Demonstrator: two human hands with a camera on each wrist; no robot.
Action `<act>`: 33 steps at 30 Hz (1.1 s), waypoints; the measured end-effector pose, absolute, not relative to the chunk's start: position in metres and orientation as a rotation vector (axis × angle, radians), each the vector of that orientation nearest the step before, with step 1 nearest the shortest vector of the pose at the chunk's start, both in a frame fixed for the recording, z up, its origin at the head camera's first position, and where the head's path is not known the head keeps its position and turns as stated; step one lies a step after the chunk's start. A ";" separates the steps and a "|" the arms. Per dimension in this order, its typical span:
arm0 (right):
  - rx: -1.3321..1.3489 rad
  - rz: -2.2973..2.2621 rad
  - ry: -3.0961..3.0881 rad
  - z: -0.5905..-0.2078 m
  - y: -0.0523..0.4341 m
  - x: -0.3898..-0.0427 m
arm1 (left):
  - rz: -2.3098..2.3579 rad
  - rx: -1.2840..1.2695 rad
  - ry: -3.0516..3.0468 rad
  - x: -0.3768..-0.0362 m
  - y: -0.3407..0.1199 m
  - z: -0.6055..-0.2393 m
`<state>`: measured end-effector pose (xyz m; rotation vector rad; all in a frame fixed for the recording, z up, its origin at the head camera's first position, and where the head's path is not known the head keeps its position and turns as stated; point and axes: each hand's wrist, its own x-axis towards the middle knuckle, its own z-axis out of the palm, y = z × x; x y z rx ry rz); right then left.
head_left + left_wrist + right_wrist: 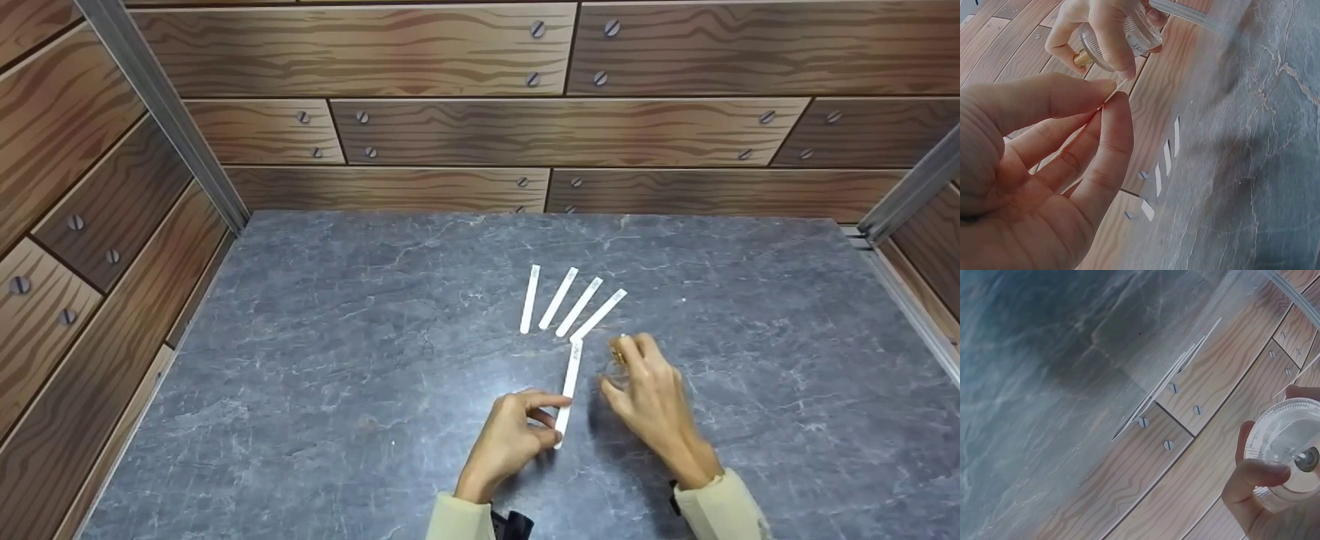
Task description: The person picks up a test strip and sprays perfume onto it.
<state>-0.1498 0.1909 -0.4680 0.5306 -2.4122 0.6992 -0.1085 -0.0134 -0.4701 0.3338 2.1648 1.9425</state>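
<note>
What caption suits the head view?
Left hand pinches a paper strip; right hand holds a glass bottle.

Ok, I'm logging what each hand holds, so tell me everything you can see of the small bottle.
The small bottle is clear ribbed glass, round, with a gold cap or nozzle at one end. The right hand grips it above the grey table, tilted toward the white strip that the left hand pinches. Its contents cannot be made out.
</note>
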 end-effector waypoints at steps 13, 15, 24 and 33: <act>0.525 0.638 -2.384 -0.469 0.191 -0.150 | 1.915 0.327 2.174 -0.108 -0.015 -0.467; 0.534 0.633 -2.376 -0.469 0.191 -0.150 | 1.908 0.328 2.176 -0.108 -0.016 -0.467; 0.555 0.588 -2.374 -0.469 0.191 -0.150 | 1.899 0.322 2.194 -0.109 -0.014 -0.467; 0.544 0.556 -2.373 -0.471 0.193 -0.150 | 1.906 0.320 2.191 -0.109 -0.013 -0.467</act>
